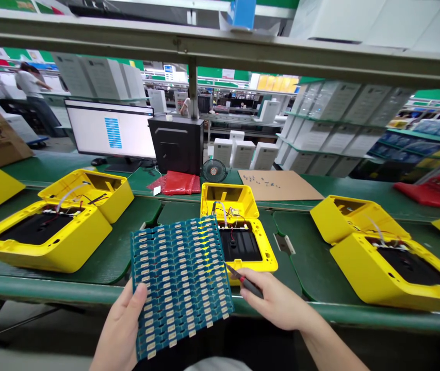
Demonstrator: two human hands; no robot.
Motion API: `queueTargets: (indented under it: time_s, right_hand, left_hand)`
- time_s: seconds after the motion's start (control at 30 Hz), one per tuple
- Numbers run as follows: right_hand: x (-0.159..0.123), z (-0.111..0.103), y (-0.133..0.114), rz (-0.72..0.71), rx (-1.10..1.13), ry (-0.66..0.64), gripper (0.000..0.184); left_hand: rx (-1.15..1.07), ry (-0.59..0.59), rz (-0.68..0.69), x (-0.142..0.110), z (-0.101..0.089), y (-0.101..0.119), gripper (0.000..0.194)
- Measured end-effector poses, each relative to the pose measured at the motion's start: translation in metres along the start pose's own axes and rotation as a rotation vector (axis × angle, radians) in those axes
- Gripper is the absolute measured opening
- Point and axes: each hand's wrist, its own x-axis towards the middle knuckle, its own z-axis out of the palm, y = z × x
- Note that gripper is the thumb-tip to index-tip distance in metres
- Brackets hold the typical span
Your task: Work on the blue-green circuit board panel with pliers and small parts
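My left hand (121, 330) grips the lower left edge of a blue circuit board panel (181, 283) made of several rows of small boards, thumb on top. My right hand (277, 301) is closed on a slim dark tool with a red band (245, 281), its tip touching the panel's right edge. Just behind the panel lies an open yellow housing (239, 226) with a black inner tray and loose wires.
More open yellow housings lie on the green belt at left (49, 232) and right (390, 257). Behind are a monitor (111, 131), a black computer case (177, 144), a small fan (214, 170), red bags (179, 183) and a cardboard sheet with screws (277, 185). A person stands far left (34, 90).
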Motion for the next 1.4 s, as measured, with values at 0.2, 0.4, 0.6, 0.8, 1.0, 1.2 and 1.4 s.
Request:
queueTargets:
  time_s: [0.2,0.4,0.6,0.8,1.0,1.2,1.4]
  right_hand:
    - [-0.001,-0.004,-0.006,-0.031,-0.003,-0.056,0.027]
    - [-0.004,0.002,-0.005,-0.019,0.203,-0.225,0.012]
    - [-0.004,0.023,0.012,0.002,0.562,-0.319,0.016]
    - [0.001,0.039,0.018,-0.049,0.766,-0.377,0.026]
    - [0.006,0.037,0.014,-0.047,0.715,-0.371,0.031]
    - [0.0,0.007,-0.007,-0.03,-0.034,-0.009,0.036]
    - [0.001,0.005,-0.01,-0.003,-0.096,-0.006,0.04]
  left_hand:
    - [-0.021,0.016,-0.047,0.016,-0.016,-0.005,0.071]
    - [-0.072,-0.045,-0.088,0.024,-0.02,-0.008,0.067]
    - [-0.096,-0.087,-0.103,0.031,-0.021,-0.02,0.059]
    - [-0.171,-0.131,-0.186,0.041,-0.019,-0.031,0.058]
    - [-0.173,-0.135,-0.209,0.046,-0.019,-0.03,0.056]
    - [-0.073,-0.138,-0.029,0.043,-0.026,-0.01,0.055]
    - [-0.048,-0.144,-0.022,0.041,-0.032,-0.011,0.057]
